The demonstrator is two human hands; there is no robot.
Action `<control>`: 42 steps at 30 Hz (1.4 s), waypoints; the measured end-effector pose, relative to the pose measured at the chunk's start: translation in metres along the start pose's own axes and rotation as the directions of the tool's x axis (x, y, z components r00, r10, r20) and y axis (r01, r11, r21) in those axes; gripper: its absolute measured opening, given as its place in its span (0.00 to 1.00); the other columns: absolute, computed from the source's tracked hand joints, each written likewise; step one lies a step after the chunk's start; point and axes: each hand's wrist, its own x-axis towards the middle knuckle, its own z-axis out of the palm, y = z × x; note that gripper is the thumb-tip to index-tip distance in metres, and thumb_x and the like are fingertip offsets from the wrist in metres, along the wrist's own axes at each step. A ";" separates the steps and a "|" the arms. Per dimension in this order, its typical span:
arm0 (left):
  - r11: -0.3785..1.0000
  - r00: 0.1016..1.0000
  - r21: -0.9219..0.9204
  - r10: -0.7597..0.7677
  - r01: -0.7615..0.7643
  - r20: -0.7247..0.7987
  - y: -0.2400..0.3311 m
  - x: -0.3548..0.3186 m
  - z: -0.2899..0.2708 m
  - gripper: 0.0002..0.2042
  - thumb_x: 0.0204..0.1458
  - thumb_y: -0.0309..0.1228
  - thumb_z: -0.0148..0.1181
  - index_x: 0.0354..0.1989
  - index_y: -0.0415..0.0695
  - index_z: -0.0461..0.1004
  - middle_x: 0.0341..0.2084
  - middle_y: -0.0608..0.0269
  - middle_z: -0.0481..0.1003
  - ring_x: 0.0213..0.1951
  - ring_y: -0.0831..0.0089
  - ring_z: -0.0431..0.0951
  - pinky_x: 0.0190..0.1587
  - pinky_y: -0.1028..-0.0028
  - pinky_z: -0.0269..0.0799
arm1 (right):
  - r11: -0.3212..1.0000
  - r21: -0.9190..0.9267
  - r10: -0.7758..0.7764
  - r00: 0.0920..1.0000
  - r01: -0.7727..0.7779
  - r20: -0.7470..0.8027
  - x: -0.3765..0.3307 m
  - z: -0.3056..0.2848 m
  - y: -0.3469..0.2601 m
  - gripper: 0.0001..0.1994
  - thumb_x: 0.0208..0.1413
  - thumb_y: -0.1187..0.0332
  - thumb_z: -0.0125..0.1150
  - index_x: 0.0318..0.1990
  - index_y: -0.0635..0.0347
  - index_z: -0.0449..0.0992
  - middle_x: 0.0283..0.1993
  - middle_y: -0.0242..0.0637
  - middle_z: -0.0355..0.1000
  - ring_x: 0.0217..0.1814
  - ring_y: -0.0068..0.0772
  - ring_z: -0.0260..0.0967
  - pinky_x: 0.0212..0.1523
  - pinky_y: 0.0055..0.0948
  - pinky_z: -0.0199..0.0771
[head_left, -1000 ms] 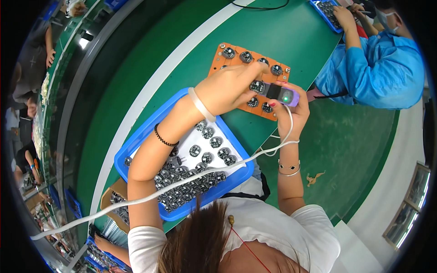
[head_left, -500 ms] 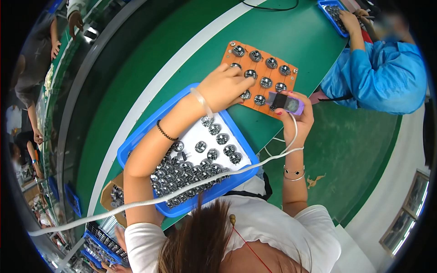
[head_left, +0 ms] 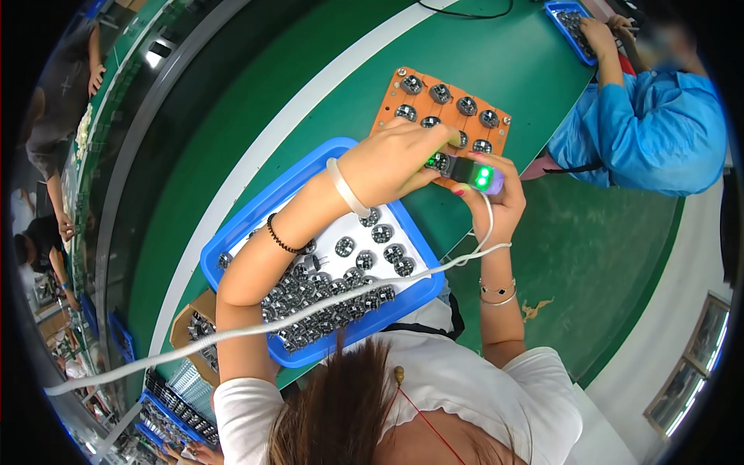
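Observation:
My left hand [head_left: 407, 157] is closed, its thumb and fingers pinching a small round electronic part [head_left: 439, 162] over the orange board. In my right hand [head_left: 504, 198] is a small purple handheld device [head_left: 487, 179] with a dark band, a white cable and two green lights glowing. The device's tip meets the pinched part, or nearly so. The orange board [head_left: 394, 99] carries rows of the same round dark-and-silver parts, some hidden under my left hand. Below my left forearm lies a blue tray [head_left: 425, 293] with a white liner and many more such parts, mostly heaped at its near side.
A white cable [head_left: 310, 318] runs across the tray and my left arm. Left of the tray stands a cardboard box [head_left: 182, 329] of parts. Across the green table [head_left: 535, 70], a co-worker in blue [head_left: 643, 132] handles parts at another blue tray [head_left: 549, 9].
My left hand has come rightward from the board with a round part to the device's tip. The device, unlit before, now glows green. My right hand has shifted slightly left.

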 end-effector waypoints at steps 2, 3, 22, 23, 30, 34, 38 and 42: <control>0.999 1.000 0.046 -0.010 0.010 -0.003 -0.004 -0.001 0.002 0.21 0.42 0.26 0.63 0.45 0.43 0.64 0.28 0.59 0.74 0.35 0.59 0.75 0.42 0.64 0.65 | 1.000 0.021 0.008 0.996 -0.006 -0.092 -0.004 -0.001 0.000 0.22 0.42 0.75 0.71 0.46 0.65 0.70 0.46 0.39 0.69 0.48 0.29 0.69 0.49 0.25 0.70; 0.996 1.000 0.092 -0.020 0.020 -0.006 -0.008 -0.002 0.004 0.21 0.41 0.26 0.63 0.45 0.43 0.64 0.27 0.60 0.74 0.34 0.59 0.75 0.42 0.64 0.65 | 0.999 0.043 0.018 0.983 -0.010 -0.182 -0.006 -0.002 0.000 0.21 0.43 0.73 0.71 0.46 0.65 0.70 0.47 0.40 0.70 0.48 0.29 0.69 0.49 0.25 0.70; 0.993 0.998 0.103 0.065 -0.063 -0.008 0.007 0.009 0.038 0.22 0.43 0.27 0.62 0.48 0.46 0.65 0.29 0.63 0.73 0.34 0.63 0.74 0.42 0.67 0.62 | 0.992 -0.124 -0.004 1.000 0.003 -0.005 -0.014 -0.033 0.003 0.22 0.39 0.78 0.71 0.45 0.65 0.71 0.46 0.38 0.67 0.49 0.29 0.68 0.49 0.25 0.70; 0.993 0.998 0.104 0.064 -0.063 -0.007 0.010 0.010 0.036 0.22 0.43 0.27 0.62 0.48 0.46 0.65 0.29 0.63 0.73 0.34 0.63 0.74 0.42 0.67 0.62 | 0.993 -0.116 -0.011 1.000 0.013 0.022 -0.014 -0.033 0.002 0.22 0.39 0.79 0.71 0.45 0.65 0.71 0.46 0.38 0.67 0.49 0.29 0.68 0.49 0.25 0.70; 0.998 0.999 0.045 0.033 -0.032 -0.004 0.006 0.011 0.048 0.23 0.43 0.24 0.61 0.50 0.42 0.63 0.29 0.58 0.73 0.35 0.57 0.73 0.38 0.62 0.67 | 0.994 -0.106 -0.007 0.997 -0.001 -0.074 -0.018 -0.040 0.007 0.21 0.42 0.76 0.70 0.46 0.67 0.70 0.45 0.38 0.69 0.48 0.28 0.68 0.48 0.24 0.70; 0.961 0.996 0.272 0.020 -0.044 0.090 -0.007 0.010 0.058 0.22 0.42 0.25 0.58 0.49 0.41 0.63 0.28 0.58 0.74 0.37 0.60 0.74 0.40 0.64 0.66 | 0.998 0.019 0.069 0.948 -0.067 -0.311 -0.019 -0.057 0.007 0.19 0.46 0.74 0.68 0.46 0.66 0.70 0.46 0.38 0.70 0.47 0.27 0.68 0.48 0.24 0.69; 0.945 0.988 0.288 0.147 -0.155 0.048 0.002 0.022 0.072 0.18 0.44 0.23 0.53 0.47 0.43 0.64 0.27 0.61 0.75 0.34 0.64 0.74 0.39 0.69 0.64 | 0.991 -0.114 0.036 0.969 -0.065 -0.243 -0.020 -0.072 0.004 0.19 0.45 0.76 0.68 0.46 0.66 0.71 0.45 0.36 0.69 0.46 0.26 0.68 0.48 0.23 0.68; 0.955 0.991 0.271 0.104 -0.124 0.088 -0.003 0.029 0.085 0.16 0.44 0.23 0.53 0.44 0.43 0.64 0.25 0.62 0.75 0.33 0.64 0.74 0.39 0.69 0.64 | 0.979 -0.192 0.040 0.991 -0.065 -0.130 -0.016 -0.077 -0.001 0.21 0.41 0.78 0.70 0.45 0.66 0.71 0.44 0.35 0.68 0.46 0.26 0.67 0.46 0.22 0.68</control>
